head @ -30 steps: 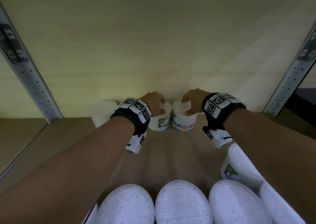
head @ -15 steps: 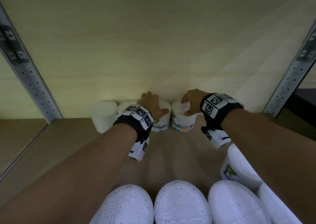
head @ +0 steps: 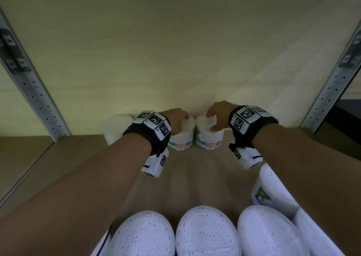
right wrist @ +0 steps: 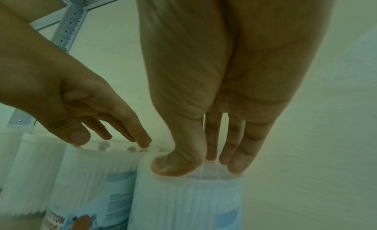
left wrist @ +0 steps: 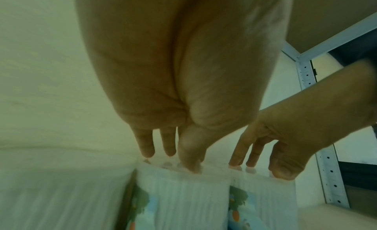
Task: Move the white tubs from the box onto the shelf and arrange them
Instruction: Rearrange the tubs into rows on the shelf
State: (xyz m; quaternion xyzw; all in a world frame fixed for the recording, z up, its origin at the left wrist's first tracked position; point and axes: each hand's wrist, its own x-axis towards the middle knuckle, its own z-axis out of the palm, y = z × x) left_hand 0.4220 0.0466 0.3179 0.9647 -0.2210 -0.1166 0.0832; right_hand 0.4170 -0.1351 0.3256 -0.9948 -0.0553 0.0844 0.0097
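Note:
Two white tubs with "Cotton Buds" labels stand side by side at the back of the shelf (head: 195, 177). My left hand (head: 181, 119) rests its straight fingertips and thumb on the lid of the left tub (head: 181, 140). My right hand (head: 211, 122) does the same on the right tub (head: 210, 140). The left wrist view shows my left hand (left wrist: 173, 161) on the left tub (left wrist: 183, 193). In the right wrist view my right hand (right wrist: 195, 167) has its thumb near the front rim of the right tub (right wrist: 187, 201).
A third white tub (head: 114, 127) stands left of the pair against the back wall. Several more tubs (head: 207, 230) fill the bottom of the view, one of them tilted (head: 271, 189). Perforated metal uprights (head: 33, 91) (head: 332, 84) frame the shelf.
Both tubs have turned under my fingertips, so their labels now face the front. My left hand shifted slightly on its lid; the right hand stayed in place.

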